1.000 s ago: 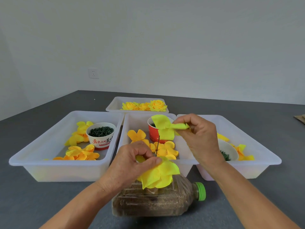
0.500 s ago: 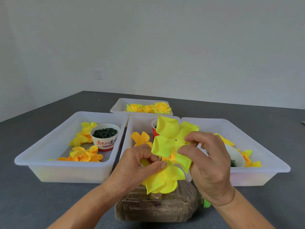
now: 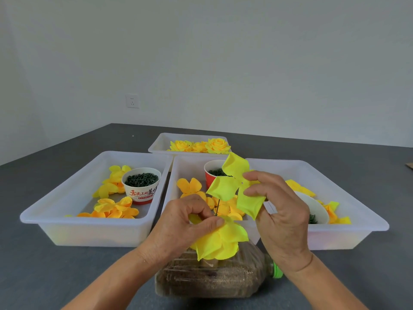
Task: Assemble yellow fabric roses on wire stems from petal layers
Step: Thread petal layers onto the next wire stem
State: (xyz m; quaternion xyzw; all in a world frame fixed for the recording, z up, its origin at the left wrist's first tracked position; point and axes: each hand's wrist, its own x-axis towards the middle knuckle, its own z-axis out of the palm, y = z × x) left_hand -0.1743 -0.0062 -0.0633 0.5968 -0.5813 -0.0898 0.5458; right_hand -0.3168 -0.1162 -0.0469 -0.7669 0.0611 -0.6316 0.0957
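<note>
Threading step in hand. Left hand pinched the part-built rose on its wire stem; right hand pinched a petal layer just above. Next: centre hole onto wire tip.

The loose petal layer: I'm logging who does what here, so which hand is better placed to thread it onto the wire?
Right. The right hand already pinches the loose petal layer just above the wire tip, while the left hand grips the half-built rose, steadying the stem.
</note>
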